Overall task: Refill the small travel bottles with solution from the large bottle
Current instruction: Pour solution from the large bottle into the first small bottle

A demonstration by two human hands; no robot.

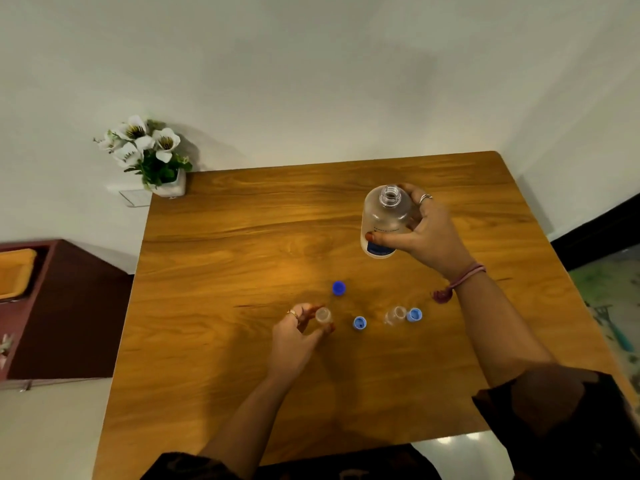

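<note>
Lg bottle [384,221] upright, neck up, uncapped.

A room in a home, we think.
We see a wooden table [242,237] set against plain white walls [311,81], a small white pot of artificial flowers [145,150] at its corner, and a dark red cabinet [69,306] alongside.
</note>
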